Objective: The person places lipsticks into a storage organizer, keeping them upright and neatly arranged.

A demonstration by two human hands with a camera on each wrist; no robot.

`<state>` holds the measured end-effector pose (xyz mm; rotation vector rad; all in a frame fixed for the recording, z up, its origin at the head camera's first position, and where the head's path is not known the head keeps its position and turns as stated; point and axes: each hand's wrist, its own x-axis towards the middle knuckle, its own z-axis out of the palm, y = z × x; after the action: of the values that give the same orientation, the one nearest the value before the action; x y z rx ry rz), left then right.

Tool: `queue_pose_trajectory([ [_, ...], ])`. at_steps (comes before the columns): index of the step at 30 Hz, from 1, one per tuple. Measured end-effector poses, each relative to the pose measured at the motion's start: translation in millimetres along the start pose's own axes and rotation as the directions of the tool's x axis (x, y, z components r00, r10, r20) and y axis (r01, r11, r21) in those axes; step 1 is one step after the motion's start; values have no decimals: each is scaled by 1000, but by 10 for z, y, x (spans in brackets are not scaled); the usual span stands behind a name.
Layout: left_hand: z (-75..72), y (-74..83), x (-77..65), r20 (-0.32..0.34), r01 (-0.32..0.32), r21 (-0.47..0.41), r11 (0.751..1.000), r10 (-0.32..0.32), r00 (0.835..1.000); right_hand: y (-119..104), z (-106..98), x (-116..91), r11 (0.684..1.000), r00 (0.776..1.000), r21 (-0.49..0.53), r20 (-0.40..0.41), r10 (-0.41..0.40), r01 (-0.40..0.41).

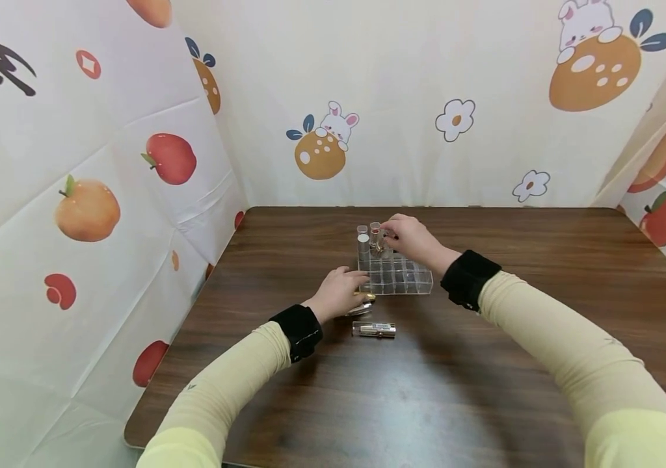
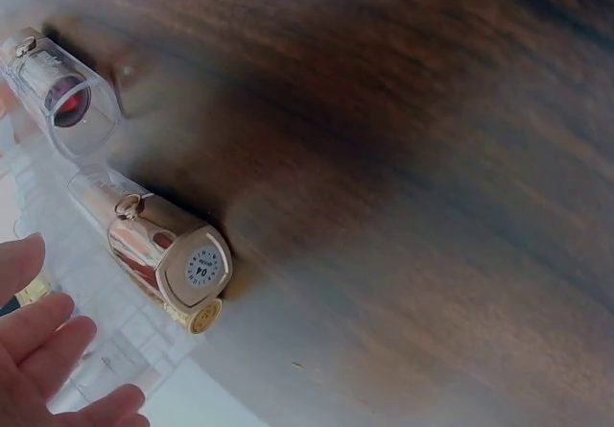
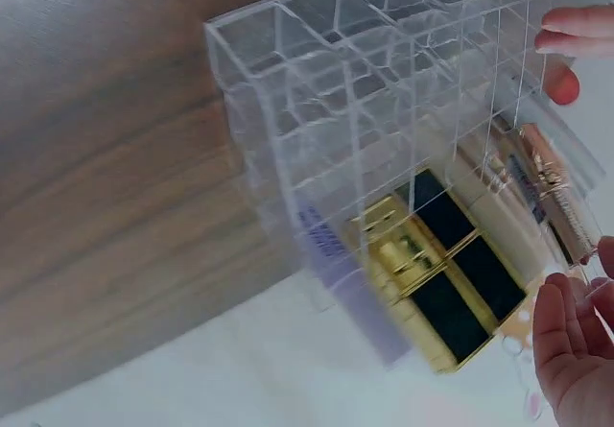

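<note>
A clear compartment organizer stands on the table, with several lipsticks in its back part. At its back left, my right hand pinches the top end of a clear-capped lipstick with a rose-gold body. My left hand is by the organizer's front left corner, fingers loosely extended and holding nothing. Under and beside it lie a gold tube and a rose-gold lipstick marked 04. Closer to me lies another clear-capped lipstick. The left hand partly hides the nearer tubes in the head view.
Inside the organizer are a gold-and-dark case, a lilac tube and a white-topped tube. The brown wooden table reaches back to a fruit-and-rabbit patterned cloth, which also covers both sides.
</note>
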<state>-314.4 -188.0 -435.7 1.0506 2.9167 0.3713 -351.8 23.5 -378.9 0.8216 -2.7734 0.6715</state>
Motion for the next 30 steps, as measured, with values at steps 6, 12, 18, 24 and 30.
queue_pose_trajectory([
  [6,15,12,30,36,15,1,1000,-15,999,-66,148,110,995,997,-92,69,-25,31],
  [12,24,3,40,35,-11,20,1000,10,999,-123,272,152,978,996,-211,84,9,9],
  [18,-1,-39,55,24,-33,32,999,32,999,-222,315,174,965,999,-261,33,33,-23],
  [24,-66,-35,51,41,-11,23,1000,10,999,-266,324,160,968,997,-240,0,78,-76],
  [30,-76,-36,40,40,-26,28,999,25,999,-188,332,-46,997,990,-34,-127,65,-70],
])
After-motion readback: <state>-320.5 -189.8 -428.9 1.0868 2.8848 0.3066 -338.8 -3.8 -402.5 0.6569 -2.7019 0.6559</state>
